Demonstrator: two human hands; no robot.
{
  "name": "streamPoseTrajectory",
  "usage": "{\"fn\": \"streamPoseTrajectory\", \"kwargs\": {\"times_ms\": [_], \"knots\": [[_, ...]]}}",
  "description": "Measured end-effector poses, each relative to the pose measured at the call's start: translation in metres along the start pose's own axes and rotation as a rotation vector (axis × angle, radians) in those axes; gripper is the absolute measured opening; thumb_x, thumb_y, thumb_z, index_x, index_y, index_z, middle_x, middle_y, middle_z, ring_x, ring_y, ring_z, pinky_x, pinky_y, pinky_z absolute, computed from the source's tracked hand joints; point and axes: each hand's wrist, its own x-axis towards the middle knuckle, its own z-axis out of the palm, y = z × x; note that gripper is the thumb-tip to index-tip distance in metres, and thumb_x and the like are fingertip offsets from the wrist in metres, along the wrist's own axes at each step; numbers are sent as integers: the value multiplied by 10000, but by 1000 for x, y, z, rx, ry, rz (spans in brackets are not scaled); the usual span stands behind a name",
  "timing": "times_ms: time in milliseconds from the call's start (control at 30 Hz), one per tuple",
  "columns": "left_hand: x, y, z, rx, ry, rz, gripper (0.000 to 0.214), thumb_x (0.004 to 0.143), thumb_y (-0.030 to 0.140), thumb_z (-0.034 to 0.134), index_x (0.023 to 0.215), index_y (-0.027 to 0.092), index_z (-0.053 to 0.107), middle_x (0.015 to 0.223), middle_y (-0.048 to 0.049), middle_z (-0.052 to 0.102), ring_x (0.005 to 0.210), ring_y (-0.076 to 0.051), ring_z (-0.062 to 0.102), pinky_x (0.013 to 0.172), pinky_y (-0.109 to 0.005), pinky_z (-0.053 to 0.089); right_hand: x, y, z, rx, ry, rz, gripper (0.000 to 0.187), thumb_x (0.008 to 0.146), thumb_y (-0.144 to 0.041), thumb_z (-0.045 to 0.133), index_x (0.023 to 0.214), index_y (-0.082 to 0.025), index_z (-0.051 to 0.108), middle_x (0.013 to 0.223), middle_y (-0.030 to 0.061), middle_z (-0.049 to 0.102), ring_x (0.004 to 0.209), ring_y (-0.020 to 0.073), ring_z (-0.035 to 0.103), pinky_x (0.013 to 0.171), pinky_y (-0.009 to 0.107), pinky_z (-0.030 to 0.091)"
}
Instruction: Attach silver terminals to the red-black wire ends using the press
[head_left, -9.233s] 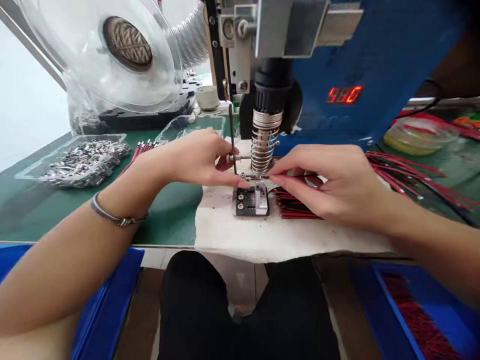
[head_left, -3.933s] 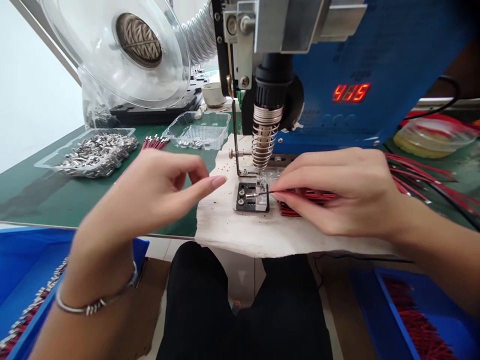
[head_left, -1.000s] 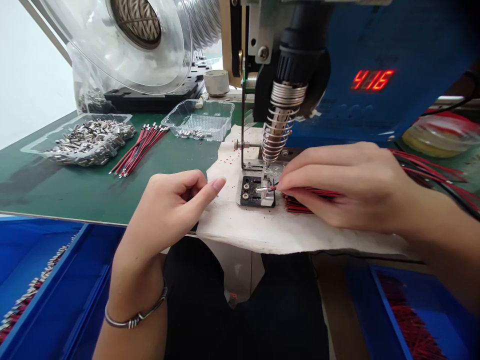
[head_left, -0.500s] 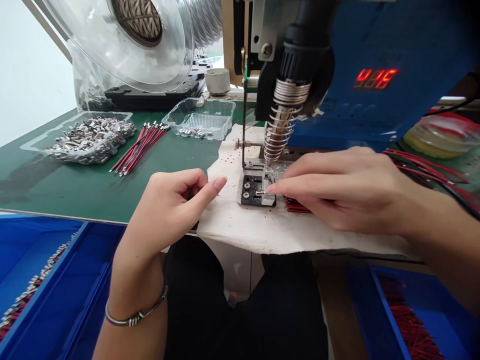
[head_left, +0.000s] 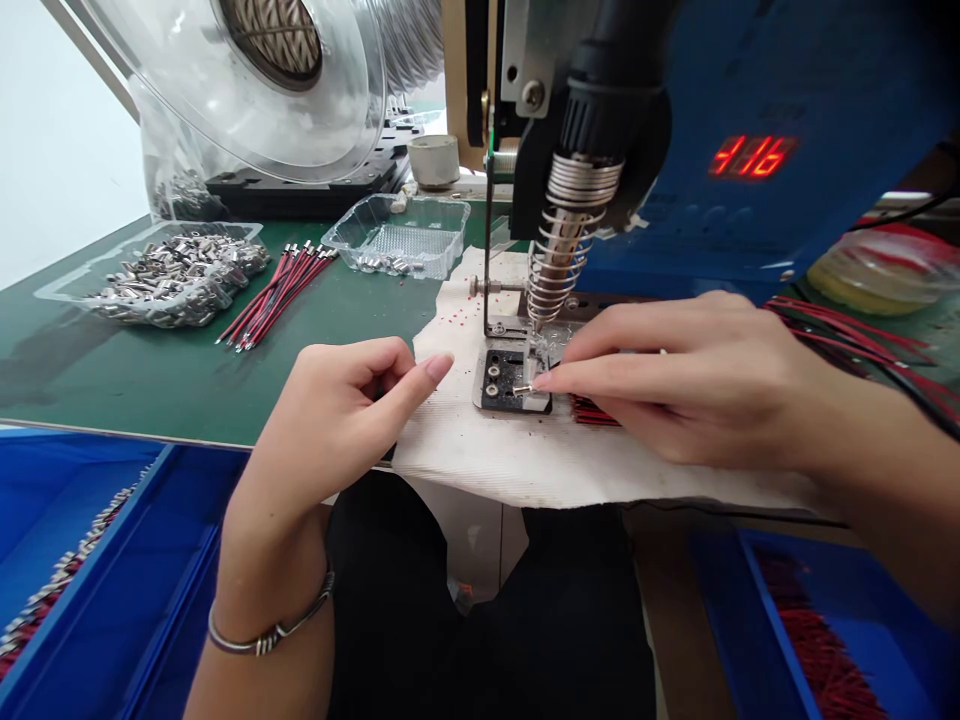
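Right hand, fingers pinched narrow, grips one small metal piece at one black plate, while the left hand, loosely curled with thumb apart, hangs before two clear trays and one bundle of wires.

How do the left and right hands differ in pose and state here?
The left hand has its thumb stretched away from curled fingers, with nothing visibly held; the right hand pinches a small metal piece.
The left hand is apart from the black fixture; the right hand works at it.
The left wrist wears a bracelet; none shows on the right.
Both hands are bare.
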Motion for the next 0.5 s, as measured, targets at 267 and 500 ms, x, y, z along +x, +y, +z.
{"fn": "streamPoseTrajectory", "kwargs": {"times_ms": [267,500], "knots": [[-1,1,0,10,0,-14,465,980,401,663,598,222,466,577,49,347,567,-107,311,527,-296,258,-1,1,0,21,-19,-11,320,1051,-4,648,1214,-212,829,1075,23,860,802,147,744,635,283,497],[1,3,-2,-13,12,-8,452,978,367,691,601,225,487,565,45,354,563,-115,313,522,-312,250,0,-1,-1,3,-10,8,271,1086,-40,641,1149,-237,816,1050,16,869,791,155,757,633,300,516]]}}
